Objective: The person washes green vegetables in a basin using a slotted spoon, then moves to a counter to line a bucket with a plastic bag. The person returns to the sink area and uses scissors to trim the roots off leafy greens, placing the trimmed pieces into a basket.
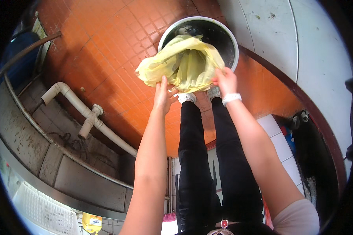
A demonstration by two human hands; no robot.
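Observation:
A thin yellow plastic bag (pixel 153 67) is spread with its mouth gaping, over the near side of a round bin (pixel 235 49) with a pale rim and a dark inside. My right hand (pixel 226 81), a white band at its wrist, pinches the bag's right edge. At the bag's lower left edge, my left hand (pixel 163 97) holds the film with the thumb up against it; some of its fingers are partly hidden, others show below the edge. Whether the bag hangs inside the bin or only in front of it, I cannot tell.
Orange-red floor tiles (pixel 117 51) surround the bin, with a pale wall (pixel 262 27) close on its right. White drain pipes (pixel 76 102) run along the left. A white plastic basket (pixel 45 209) sits at the lower left. My shoes (pixel 186 97) are just below the bag.

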